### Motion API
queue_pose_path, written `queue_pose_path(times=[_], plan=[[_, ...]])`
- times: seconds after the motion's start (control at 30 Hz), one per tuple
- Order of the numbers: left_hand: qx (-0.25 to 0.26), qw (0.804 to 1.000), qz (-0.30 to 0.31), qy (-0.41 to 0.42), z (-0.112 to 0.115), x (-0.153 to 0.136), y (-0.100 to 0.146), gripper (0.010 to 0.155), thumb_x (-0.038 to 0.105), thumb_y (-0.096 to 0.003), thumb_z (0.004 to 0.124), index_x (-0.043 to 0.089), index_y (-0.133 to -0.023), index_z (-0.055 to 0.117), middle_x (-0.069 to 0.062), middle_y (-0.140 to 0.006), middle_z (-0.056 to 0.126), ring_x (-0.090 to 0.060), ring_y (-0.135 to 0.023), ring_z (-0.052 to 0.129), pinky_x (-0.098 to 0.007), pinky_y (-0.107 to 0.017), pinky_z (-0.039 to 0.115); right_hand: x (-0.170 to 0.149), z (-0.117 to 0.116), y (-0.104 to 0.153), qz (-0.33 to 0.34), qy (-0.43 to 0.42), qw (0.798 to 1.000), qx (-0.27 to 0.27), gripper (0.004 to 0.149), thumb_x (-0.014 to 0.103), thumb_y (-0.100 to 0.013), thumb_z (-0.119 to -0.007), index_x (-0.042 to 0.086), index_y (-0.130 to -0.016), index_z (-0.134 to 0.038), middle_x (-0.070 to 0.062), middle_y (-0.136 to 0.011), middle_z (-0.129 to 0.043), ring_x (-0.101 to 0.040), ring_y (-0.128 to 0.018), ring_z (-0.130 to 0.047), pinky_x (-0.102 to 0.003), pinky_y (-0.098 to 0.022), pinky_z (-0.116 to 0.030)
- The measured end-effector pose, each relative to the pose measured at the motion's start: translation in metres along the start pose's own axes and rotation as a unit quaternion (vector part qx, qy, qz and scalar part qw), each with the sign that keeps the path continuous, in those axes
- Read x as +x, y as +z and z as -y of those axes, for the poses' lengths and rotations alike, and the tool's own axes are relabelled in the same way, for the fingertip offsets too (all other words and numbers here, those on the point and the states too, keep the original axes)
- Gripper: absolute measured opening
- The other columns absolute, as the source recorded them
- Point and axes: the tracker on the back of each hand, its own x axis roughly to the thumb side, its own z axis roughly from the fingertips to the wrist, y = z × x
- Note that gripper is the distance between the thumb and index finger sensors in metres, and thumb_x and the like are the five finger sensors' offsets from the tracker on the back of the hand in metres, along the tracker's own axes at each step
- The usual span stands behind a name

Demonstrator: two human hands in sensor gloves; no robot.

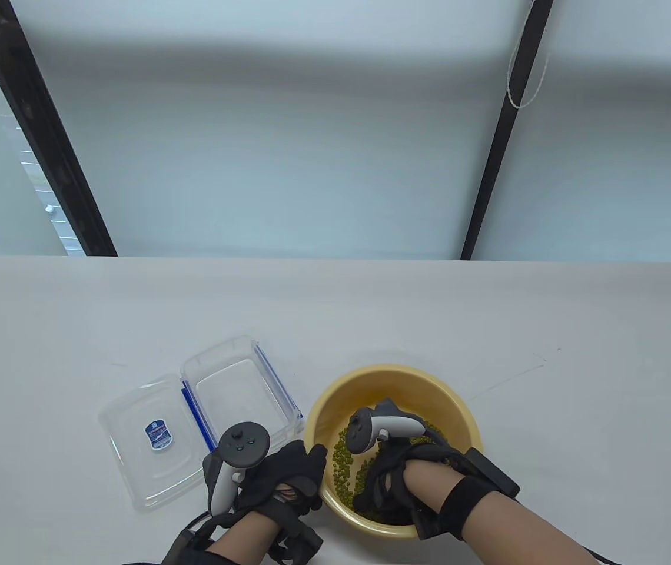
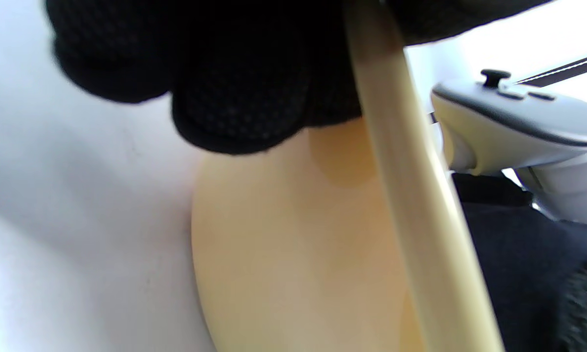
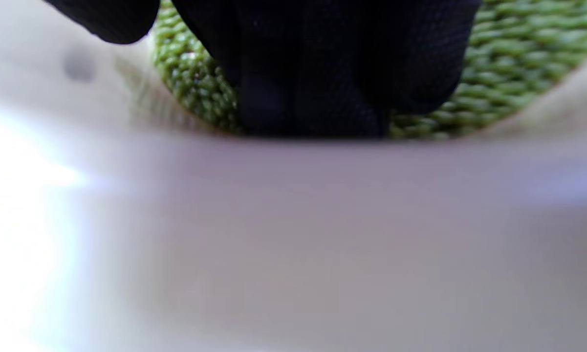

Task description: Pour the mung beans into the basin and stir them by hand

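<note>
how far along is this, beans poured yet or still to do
Pouring looks done: the clear box sits empty on the table beside its lid, and the beans lie in the yellow basin. Stirring is in hand: the right hand is down in the beans, while the left hand grips the basin's rim. What is left is finishing the stir; how mixed they are cannot be told.
</note>
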Motion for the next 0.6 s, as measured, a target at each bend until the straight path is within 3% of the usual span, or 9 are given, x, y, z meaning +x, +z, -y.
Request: queue_pose_path(times=[0.3, 0.43, 0.6], plan=[[-0.001, 1.000, 0.000, 0.000, 0.000, 0.000, 0.000, 0.064, 0.051, -0.0589, 0.064, -0.004, -0.092, 0.060, 0.003, -0.052, 0.096, -0.012, -0.036, 0.105, -0.033, -0.030, 0.092, 0.006, 0.027, -0.015, 0.023, -0.104, 0.992, -0.064, 0.060, 0.054, -0.047, -0.066, 0.017, -0.094, -0.064, 0.000, -0.076, -0.091, -0.025, -0.057, -0.099, -0.041, -0.050, -0.080], [-0.003, 1.000, 0.001, -0.001, 0.000, 0.000, 0.000, 0.065, 0.051, -0.0588, 0.064, -0.004, -0.092, 0.059, 0.003, -0.052, 0.096, -0.012, -0.036, 0.105, -0.033, -0.030, 0.092, 0.000, 0.043, -0.021, -0.002, -0.148, 0.983, -0.107, 0.061, 0.054, -0.047, -0.067, 0.019, -0.097, -0.059, 0.000, -0.079, -0.088, -0.026, -0.059, -0.097, -0.041, -0.052, -0.078], [-0.004, 1.000, 0.001, -0.001, 0.000, 0.000, 0.000, 0.064, 0.051, -0.0588, 0.064, -0.004, -0.092, 0.059, 0.003, -0.052, 0.096, -0.012, -0.036, 0.105, -0.033, -0.030, 0.092, -0.016, 0.058, -0.021, -0.067, -0.145, 0.972, -0.173, 0.060, 0.054, -0.047, -0.066, 0.021, -0.097, -0.058, 0.002, -0.080, -0.086, -0.023, -0.059, -0.096, -0.040, -0.052, -0.078]])
